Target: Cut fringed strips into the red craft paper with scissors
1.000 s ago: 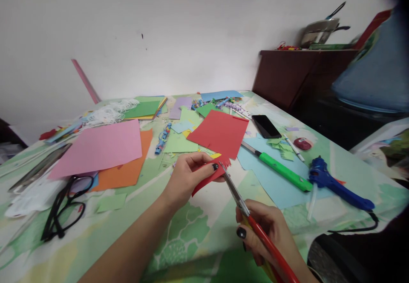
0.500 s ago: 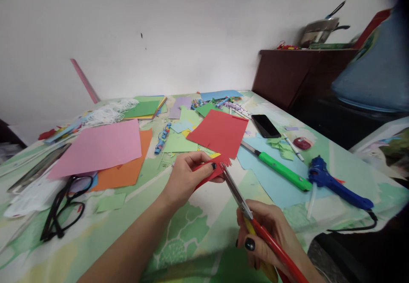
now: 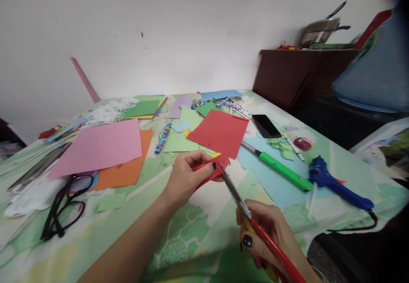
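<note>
Between thumb and fingers, my left hand (image 3: 191, 172) pinches a small strip of red paper (image 3: 207, 180) whose far edge is cut into a fine fringe. My right hand (image 3: 268, 232) is closed around the red and yellow handles of a pair of scissors (image 3: 235, 194). The blade tips meet the fringed edge of the strip, close to my left fingertips, and the blades look nearly closed. Just beyond lies a larger red paper sheet (image 3: 220, 131). To the right, a green utility knife (image 3: 284, 171) rests on light blue paper (image 3: 260, 185).
At right are a blue glue gun (image 3: 338, 183) with a cord, a black phone (image 3: 266, 126) and a marker (image 3: 294, 147). At left lie pink paper (image 3: 102, 146), orange paper (image 3: 128, 174) and black glasses (image 3: 65, 206). White yarn (image 3: 110, 111) and green sheets (image 3: 142, 108) sit farther back.
The scissor blades have closed a little at the red strip's fringe, with my right fingers drawn in slightly. My left hand stays almost still.
</note>
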Demonstrator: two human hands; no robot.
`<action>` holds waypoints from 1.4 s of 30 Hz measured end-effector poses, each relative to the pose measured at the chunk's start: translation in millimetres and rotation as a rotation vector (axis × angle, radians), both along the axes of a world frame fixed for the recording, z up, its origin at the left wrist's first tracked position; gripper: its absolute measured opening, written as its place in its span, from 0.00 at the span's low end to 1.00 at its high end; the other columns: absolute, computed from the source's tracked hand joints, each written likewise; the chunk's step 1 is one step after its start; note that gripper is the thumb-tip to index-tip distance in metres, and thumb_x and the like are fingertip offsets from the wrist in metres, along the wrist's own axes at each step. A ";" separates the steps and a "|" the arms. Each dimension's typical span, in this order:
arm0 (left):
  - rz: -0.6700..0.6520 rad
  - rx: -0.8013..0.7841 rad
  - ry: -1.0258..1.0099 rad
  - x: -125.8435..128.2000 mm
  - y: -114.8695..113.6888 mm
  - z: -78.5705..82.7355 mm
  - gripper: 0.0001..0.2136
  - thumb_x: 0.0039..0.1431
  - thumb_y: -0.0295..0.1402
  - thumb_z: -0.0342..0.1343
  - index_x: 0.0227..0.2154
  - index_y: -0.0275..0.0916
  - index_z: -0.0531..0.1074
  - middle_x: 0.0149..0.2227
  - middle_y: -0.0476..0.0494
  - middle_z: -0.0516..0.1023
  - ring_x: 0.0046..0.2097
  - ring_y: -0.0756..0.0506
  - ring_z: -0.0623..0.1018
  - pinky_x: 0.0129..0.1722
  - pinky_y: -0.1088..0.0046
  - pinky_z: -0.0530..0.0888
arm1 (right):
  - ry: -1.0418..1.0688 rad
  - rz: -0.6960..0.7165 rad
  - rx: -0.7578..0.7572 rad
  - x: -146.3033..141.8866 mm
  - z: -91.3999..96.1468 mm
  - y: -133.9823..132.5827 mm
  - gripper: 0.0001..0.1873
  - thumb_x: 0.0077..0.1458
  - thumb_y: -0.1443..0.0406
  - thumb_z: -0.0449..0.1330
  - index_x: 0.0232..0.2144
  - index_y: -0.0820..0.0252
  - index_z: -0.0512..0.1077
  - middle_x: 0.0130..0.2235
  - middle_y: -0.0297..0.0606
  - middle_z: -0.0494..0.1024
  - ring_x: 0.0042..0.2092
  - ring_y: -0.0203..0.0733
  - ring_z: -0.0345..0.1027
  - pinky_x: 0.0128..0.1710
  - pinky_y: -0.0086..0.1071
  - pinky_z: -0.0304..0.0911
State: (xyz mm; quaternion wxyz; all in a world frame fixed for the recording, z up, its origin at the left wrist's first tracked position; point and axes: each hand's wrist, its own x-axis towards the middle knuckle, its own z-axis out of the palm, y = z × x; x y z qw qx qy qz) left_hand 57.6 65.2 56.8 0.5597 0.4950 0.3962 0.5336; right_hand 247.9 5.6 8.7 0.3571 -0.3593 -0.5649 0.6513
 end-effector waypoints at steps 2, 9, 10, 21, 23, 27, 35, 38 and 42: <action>0.003 0.001 0.003 0.3 -0.2 -0.1 0.04 0.47 0.27 0.59 0.21 0.34 0.72 0.23 0.46 0.77 0.30 0.43 0.80 0.31 0.66 0.80 | -0.005 -0.013 0.004 -0.8 -0.2 -0.3 0.20 0.43 0.53 0.67 0.28 0.61 0.65 0.19 0.26 0.61 0.15 0.28 0.51 0.13 0.21 0.49; 0.010 0.009 0.003 0.0 -1.1 -0.3 0.04 0.48 0.27 0.59 0.22 0.34 0.72 0.23 0.47 0.77 0.30 0.43 0.80 0.31 0.67 0.79 | -0.004 -0.030 -0.014 -2.9 0.4 -0.8 0.22 0.43 0.51 0.67 0.27 0.61 0.63 0.18 0.26 0.61 0.15 0.27 0.51 0.13 0.21 0.47; 0.011 0.008 0.005 0.0 -1.1 -0.2 0.04 0.48 0.27 0.59 0.22 0.34 0.72 0.23 0.47 0.77 0.30 0.43 0.80 0.32 0.67 0.79 | -0.005 -0.028 -0.014 -3.0 0.6 -0.8 0.22 0.43 0.51 0.66 0.27 0.61 0.63 0.18 0.26 0.61 0.15 0.27 0.51 0.13 0.21 0.46; 0.017 0.002 -0.002 0.5 -0.8 -1.8 0.04 0.47 0.28 0.60 0.22 0.34 0.73 0.23 0.46 0.77 0.29 0.44 0.80 0.32 0.67 0.79 | -0.042 -0.042 -0.002 -3.7 2.0 -1.0 0.23 0.43 0.48 0.65 0.27 0.60 0.63 0.18 0.26 0.61 0.15 0.27 0.51 0.13 0.21 0.47; 0.013 0.005 -0.006 0.3 -1.2 -2.0 0.03 0.47 0.28 0.60 0.22 0.34 0.73 0.23 0.46 0.77 0.29 0.44 0.80 0.32 0.67 0.79 | -0.045 -0.047 -0.005 -4.0 2.5 -1.0 0.23 0.44 0.48 0.65 0.26 0.60 0.63 0.17 0.26 0.60 0.15 0.27 0.50 0.12 0.21 0.47; 0.006 0.012 -0.018 -0.1 -0.8 -2.2 0.03 0.48 0.27 0.60 0.22 0.33 0.74 0.23 0.46 0.78 0.29 0.45 0.80 0.32 0.68 0.79 | -0.067 -0.052 -0.003 -4.8 3.0 -0.7 0.22 0.44 0.50 0.65 0.26 0.60 0.63 0.17 0.27 0.61 0.15 0.27 0.51 0.12 0.20 0.47; 0.005 0.010 -0.041 -1.2 0.3 -1.6 0.03 0.49 0.26 0.60 0.22 0.33 0.74 0.24 0.46 0.78 0.29 0.46 0.79 0.32 0.70 0.79 | -0.089 -0.085 -0.008 -7.1 1.1 -1.2 0.21 0.44 0.51 0.65 0.24 0.60 0.62 0.17 0.26 0.60 0.14 0.26 0.51 0.11 0.20 0.46; 0.002 0.013 -0.040 -0.9 -0.5 -1.4 0.03 0.49 0.26 0.59 0.22 0.33 0.74 0.23 0.46 0.78 0.28 0.46 0.79 0.32 0.71 0.79 | -0.095 -0.102 0.001 -7.9 1.5 -1.7 0.21 0.45 0.51 0.65 0.24 0.60 0.62 0.16 0.26 0.60 0.14 0.26 0.51 0.11 0.20 0.47; 0.005 0.021 -0.043 0.5 -0.1 -1.2 0.03 0.48 0.25 0.59 0.22 0.32 0.74 0.23 0.46 0.78 0.28 0.47 0.79 0.31 0.72 0.79 | -0.112 -0.120 0.002 -9.1 2.8 -2.1 0.21 0.45 0.52 0.65 0.24 0.60 0.62 0.16 0.25 0.58 0.14 0.26 0.50 0.11 0.20 0.46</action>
